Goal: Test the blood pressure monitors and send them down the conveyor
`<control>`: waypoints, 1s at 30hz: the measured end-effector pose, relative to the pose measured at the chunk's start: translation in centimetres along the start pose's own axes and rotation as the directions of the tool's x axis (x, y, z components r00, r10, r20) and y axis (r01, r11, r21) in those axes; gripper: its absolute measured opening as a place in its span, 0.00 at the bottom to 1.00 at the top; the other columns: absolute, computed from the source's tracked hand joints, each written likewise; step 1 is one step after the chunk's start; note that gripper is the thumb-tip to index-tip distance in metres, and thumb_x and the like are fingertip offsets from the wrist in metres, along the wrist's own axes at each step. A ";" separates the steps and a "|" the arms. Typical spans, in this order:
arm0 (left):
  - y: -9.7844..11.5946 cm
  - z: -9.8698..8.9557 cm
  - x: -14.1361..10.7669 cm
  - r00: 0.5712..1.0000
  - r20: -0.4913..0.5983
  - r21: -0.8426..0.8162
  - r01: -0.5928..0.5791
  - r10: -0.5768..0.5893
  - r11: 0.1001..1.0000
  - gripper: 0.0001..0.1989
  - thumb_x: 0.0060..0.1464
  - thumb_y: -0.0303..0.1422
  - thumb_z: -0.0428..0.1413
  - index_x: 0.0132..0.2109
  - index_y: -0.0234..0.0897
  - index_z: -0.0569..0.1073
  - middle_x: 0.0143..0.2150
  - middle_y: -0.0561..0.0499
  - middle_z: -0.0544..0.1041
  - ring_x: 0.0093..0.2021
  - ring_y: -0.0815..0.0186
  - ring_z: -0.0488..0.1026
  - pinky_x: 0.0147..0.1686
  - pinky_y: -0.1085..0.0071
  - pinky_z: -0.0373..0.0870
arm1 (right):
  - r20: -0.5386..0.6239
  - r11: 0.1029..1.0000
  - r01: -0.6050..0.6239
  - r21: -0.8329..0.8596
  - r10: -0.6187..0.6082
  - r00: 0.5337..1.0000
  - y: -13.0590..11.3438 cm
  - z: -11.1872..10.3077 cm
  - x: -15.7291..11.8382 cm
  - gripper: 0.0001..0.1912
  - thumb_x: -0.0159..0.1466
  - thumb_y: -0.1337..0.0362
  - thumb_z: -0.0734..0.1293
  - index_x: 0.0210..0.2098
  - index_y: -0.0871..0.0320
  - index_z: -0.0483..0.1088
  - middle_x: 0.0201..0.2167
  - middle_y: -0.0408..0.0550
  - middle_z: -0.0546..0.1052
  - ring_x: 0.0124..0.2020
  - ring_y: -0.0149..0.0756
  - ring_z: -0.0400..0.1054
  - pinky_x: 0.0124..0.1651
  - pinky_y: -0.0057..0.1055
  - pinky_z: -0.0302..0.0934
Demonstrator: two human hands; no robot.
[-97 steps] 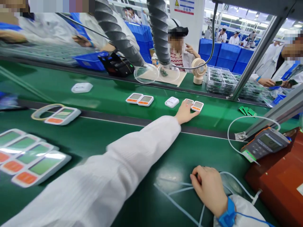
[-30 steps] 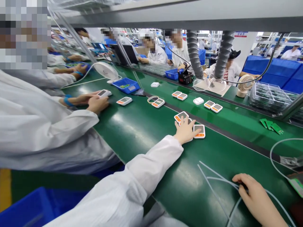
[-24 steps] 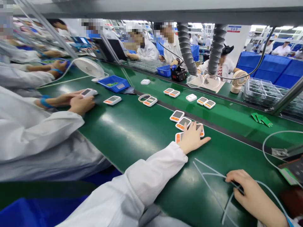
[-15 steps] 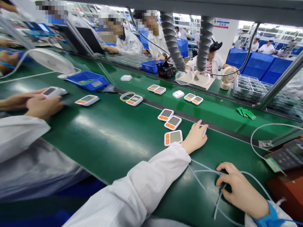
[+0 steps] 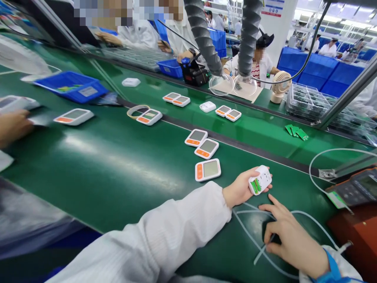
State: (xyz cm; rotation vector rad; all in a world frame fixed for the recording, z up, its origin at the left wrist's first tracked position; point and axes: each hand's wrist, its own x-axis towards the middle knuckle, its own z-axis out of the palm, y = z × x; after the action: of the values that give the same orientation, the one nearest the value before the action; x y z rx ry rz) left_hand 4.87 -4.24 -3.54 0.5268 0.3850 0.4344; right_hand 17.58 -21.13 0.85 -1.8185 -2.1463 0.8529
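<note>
"Head view: the left grip point(image 5: 240, 189)?"
"Clamped on a white device point(image 5: 264, 175), thumb one side, fingertips the other."
"Its direction?"
"Back upward, long axis slanting away from the wrist, green-lined end nearer."
"And the right grip point(image 5: 290, 237)?"
"Fingers apart, near the device; touching the tube point(image 5: 259, 255), I can't tell."

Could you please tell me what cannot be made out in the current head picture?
All in the head view:
- Handheld device: its front is hidden, turned down into the left grip.
- Right grip: its own bent fingers hide whether it pinches the pale cable.
- Co-worker's device: blurred and cut off by the left edge.
- Grey meter: cut off by the right edge, reading illegible.
</note>
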 end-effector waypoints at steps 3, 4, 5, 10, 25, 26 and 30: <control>0.0 0.2 -0.2 1.000 0.015 0.020 -0.016 0.016 1.000 0.26 0.48 0.37 0.60 0.54 0.33 0.71 0.48 0.41 0.77 0.40 0.57 0.78 0.40 0.64 0.70 | -0.061 0.997 0.051 0.064 -0.047 0.997 0.2 -0.1 0.4 0.08 0.59 0.73 0.71 0.29 0.53 0.76 0.57 0.48 0.69 0.68 0.50 0.53 0.65 0.47 0.58; -0.1 0.2 -0.3 1.000 0.014 0.026 -0.022 0.022 0.999 0.26 0.49 0.38 0.60 0.54 0.34 0.71 0.48 0.42 0.77 0.40 0.58 0.78 0.39 0.64 0.71 | -0.103 0.992 0.069 0.103 -0.058 0.993 0.4 -0.2 0.5 0.06 0.63 0.70 0.70 0.32 0.53 0.75 0.55 0.49 0.71 0.65 0.47 0.58 0.63 0.43 0.60; -0.2 0.3 -0.3 1.000 0.009 0.035 -0.026 0.026 0.999 0.25 0.50 0.39 0.60 0.55 0.34 0.71 0.49 0.42 0.77 0.40 0.58 0.77 0.38 0.65 0.71 | -0.169 0.987 0.078 0.143 -0.053 0.984 0.6 -0.3 0.6 0.05 0.66 0.67 0.67 0.34 0.53 0.75 0.52 0.51 0.72 0.61 0.45 0.63 0.60 0.40 0.63; -0.6 0.3 -0.3 1.000 0.005 0.098 -0.031 0.030 0.995 0.26 0.54 0.46 0.59 0.56 0.37 0.71 0.51 0.42 0.75 0.40 0.59 0.77 0.31 0.69 0.71 | -0.566 0.982 0.017 0.190 0.096 0.819 1.9 0.3 0.7 0.17 0.74 0.61 0.55 0.57 0.55 0.69 0.45 0.52 0.77 0.43 0.38 0.75 0.48 0.33 0.70; -0.9 1.0 -1.5 0.971 0.236 0.460 -0.152 0.045 0.875 0.27 0.55 0.48 0.60 0.57 0.39 0.71 0.51 0.45 0.71 0.40 0.66 0.70 0.40 0.69 0.68 | -0.716 0.992 -0.125 -0.001 0.086 0.693 1.3 2.0 1.9 0.22 0.76 0.50 0.56 0.39 0.57 0.74 0.36 0.50 0.79 0.35 0.39 0.74 0.39 0.32 0.64; -0.9 1.0 -1.5 0.971 0.233 0.463 -0.152 0.045 0.873 0.28 0.55 0.48 0.60 0.57 0.38 0.71 0.52 0.44 0.71 0.41 0.65 0.70 0.41 0.69 0.68 | -0.713 0.992 -0.125 -0.006 0.083 0.696 1.4 2.0 1.9 0.23 0.76 0.49 0.56 0.39 0.57 0.74 0.35 0.49 0.79 0.34 0.39 0.74 0.39 0.33 0.63; -0.8 1.1 -1.5 0.975 0.220 0.463 -0.138 0.037 0.876 0.30 0.54 0.50 0.60 0.58 0.37 0.70 0.52 0.43 0.70 0.41 0.65 0.70 0.41 0.69 0.67 | -0.728 0.997 -0.081 0.006 0.060 0.683 1.4 1.9 1.8 0.20 0.76 0.51 0.57 0.39 0.56 0.73 0.35 0.48 0.79 0.35 0.39 0.73 0.40 0.33 0.62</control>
State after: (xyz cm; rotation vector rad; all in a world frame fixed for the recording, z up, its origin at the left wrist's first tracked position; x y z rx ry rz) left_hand 4.35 -6.04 -2.70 1.0668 0.2664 0.3669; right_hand 17.42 -19.82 -1.84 -1.8242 -1.5629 0.0398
